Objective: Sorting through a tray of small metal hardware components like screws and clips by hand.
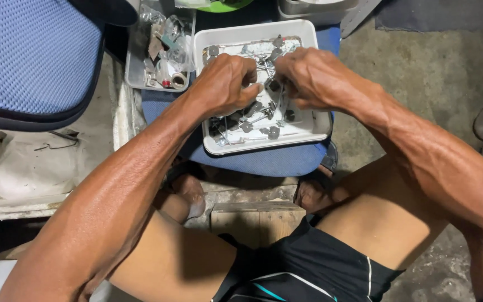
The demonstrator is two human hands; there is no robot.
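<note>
A white rectangular tray rests on a blue cushioned seat in front of me. It holds several small dark metal parts with thin wire stems. My left hand and my right hand hover over the tray's middle, both with fingers curled tight. They meet around a small metal piece pinched between the fingertips of both hands. The exact piece is mostly hidden by my fingers.
A second, shallower tray of mixed clutter lies left of the white one. A blue mesh chair seat fills the upper left. White cloth lies at left, concrete floor at right, a wooden block between my legs.
</note>
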